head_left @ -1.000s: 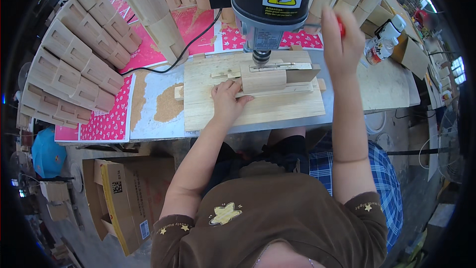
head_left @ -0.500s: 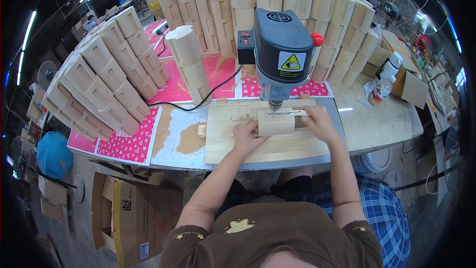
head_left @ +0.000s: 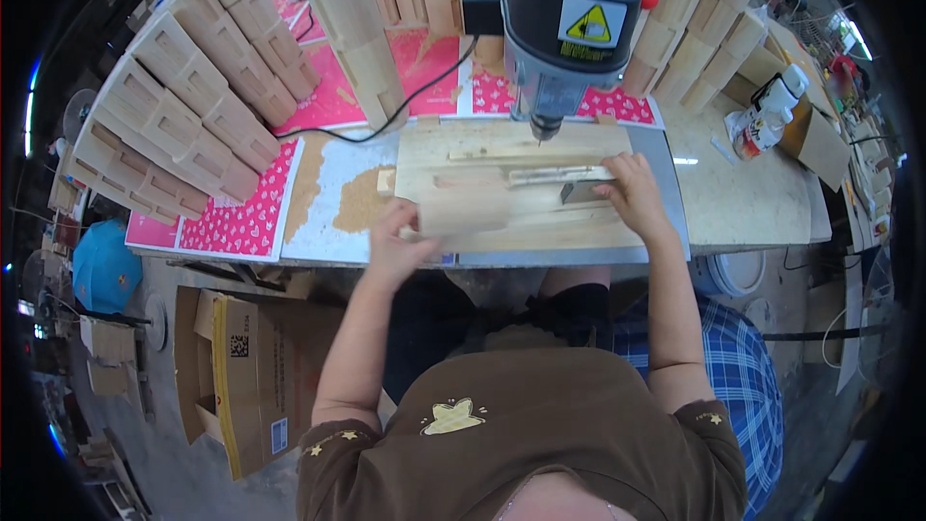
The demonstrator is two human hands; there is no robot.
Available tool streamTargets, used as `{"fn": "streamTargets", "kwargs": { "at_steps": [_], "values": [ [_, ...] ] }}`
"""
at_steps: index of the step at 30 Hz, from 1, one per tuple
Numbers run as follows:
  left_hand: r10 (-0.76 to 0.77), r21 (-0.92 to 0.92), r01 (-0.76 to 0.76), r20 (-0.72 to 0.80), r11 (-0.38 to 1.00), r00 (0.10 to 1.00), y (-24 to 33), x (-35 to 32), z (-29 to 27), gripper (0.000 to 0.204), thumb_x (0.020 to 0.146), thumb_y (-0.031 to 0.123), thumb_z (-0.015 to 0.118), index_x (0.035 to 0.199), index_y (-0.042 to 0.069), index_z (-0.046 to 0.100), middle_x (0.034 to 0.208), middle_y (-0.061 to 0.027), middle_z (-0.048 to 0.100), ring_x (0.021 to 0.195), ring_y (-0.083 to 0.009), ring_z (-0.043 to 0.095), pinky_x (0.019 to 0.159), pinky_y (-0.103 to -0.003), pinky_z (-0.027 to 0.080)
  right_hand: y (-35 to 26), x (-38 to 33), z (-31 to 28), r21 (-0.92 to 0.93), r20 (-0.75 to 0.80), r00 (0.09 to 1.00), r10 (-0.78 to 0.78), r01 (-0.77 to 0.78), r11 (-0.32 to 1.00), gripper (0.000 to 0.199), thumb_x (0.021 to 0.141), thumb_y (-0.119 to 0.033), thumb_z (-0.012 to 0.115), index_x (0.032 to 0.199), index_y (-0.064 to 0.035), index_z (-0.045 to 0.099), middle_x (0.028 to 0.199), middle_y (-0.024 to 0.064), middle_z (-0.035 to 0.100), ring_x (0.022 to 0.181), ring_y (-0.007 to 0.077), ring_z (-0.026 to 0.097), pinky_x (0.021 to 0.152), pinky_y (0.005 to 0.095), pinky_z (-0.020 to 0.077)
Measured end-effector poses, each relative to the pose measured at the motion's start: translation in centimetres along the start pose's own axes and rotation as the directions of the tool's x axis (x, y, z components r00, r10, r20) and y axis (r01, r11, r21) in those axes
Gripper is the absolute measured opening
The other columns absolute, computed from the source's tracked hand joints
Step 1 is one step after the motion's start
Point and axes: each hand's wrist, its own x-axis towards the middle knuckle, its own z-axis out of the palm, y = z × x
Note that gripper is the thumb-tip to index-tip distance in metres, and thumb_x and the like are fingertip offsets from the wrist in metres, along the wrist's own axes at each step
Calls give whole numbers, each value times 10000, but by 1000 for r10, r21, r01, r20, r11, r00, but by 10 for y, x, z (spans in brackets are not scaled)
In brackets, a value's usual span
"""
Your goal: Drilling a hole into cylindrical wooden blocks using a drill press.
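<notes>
My left hand (head_left: 395, 243) grips the left end of a pale wooden block (head_left: 468, 210), which is smeared by motion above the wooden base board (head_left: 424, 150). My right hand (head_left: 639, 195) pinches the right end of a flat, dark grey metal piece (head_left: 582, 193). Beside that piece lies a light slotted strip (head_left: 555, 175); whether the two are joined I cannot tell. Behind both hands stands a black drill press (head_left: 564, 34). Its chuck (head_left: 546, 125), with a thin bit, hangs above the board, apart from the block.
Stacked wooden blocks (head_left: 178, 106) stand at the left, with more behind the drill. One separate column (head_left: 357, 43) stands near the black cable (head_left: 424, 92). At the right are a white bottle (head_left: 757, 125) and an open carton (head_left: 820, 150). A large cardboard box (head_left: 280, 376) sits below left.
The wooden block has left its place under the chuck and moved left and nearer with my left hand. My right hand now has the grey metal piece clear of the block. The view has tilted down.
</notes>
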Motion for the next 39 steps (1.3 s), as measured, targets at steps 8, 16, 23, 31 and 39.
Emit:
{"fn": "streamTargets", "kwargs": {
  "at_steps": [8, 16, 23, 31, 39],
  "values": [
    [-664, -491, 617, 100, 615, 741, 34, 22, -16, 311, 771, 288, 737, 680, 10, 631, 611, -28, 580, 486, -74, 480, 456, -214, 357, -11, -20, -4, 41, 6, 999, 31, -32, 999, 314, 697, -134, 708, 981, -72, 586, 881, 67, 566, 868, 287, 487, 777, 379, 391],
    [-734, -469, 696, 137, 543, 665, 41, 30, 9, 365, 760, 334, 730, 663, 1, 618, 581, -39, 567, 426, -82, 473, 389, -211, 335, -15, -23, -3, 45, -17, 999, 34, -33, 998, 305, 707, -162, 707, 982, -99, 592, 895, 47, 568, 903, 275, 490, 804, 381, 367],
    [-644, -289, 668, 186, 686, 742, 43, 30, 2, 407, 727, 349, 743, 596, -8, 601, 509, -28, 521, 408, -70, 433, 378, -210, 316, -10, -20, -8, 106, 47, 997, 59, -63, 992, 302, 703, -151, 712, 971, -93, 588, 896, 52, 565, 908, 284, 487, 807, 383, 374],
    [-690, -350, 701, 179, 621, 701, 49, 20, 43, 436, 743, 388, 739, 613, -4, 598, 517, -16, 507, 425, -68, 420, 394, -213, 311, -33, -23, -1, 53, -11, 1000, -8, 9, 999, 304, 684, -128, 716, 951, -70, 582, 896, 78, 563, 896, 294, 485, 807, 387, 389],
    [-306, -455, 327, 121, 828, 944, 29, 7, 71, 444, 740, 349, 755, 970, 5, 593, 819, -66, 586, 764, -153, 560, 707, -266, 451, -19, -22, 6, -12, -136, 991, -5, 3, 1000, 357, 670, -130, 727, 993, -65, 592, 892, 85, 574, 888, 300, 490, 782, 389, 409]
  ]
}}
